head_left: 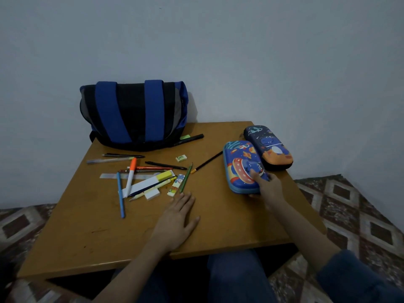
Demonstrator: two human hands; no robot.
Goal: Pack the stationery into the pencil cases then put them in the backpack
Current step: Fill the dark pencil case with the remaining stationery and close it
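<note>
My left hand (pixel 178 215) lies flat, fingers spread, on the wooden table (pixel 98 237), near middle — apparently bracing. My right hand (pixel 265 189) clamps the light-blue pencil case (pixel 238 167) at the table's right, presumably to open it; pens (pixel 120 193) scattered mid-table, backpack (pixel 133 114) at its far edge.

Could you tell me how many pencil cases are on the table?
2: light blue pencil case, gripped by the right hand; dark blue pencil case, beside it. No others visible.

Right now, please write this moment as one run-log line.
left hand flat on brown wooden table | right hand grips closed blue space-print pencil case | stationery loose | blue-black backpack behind
</note>
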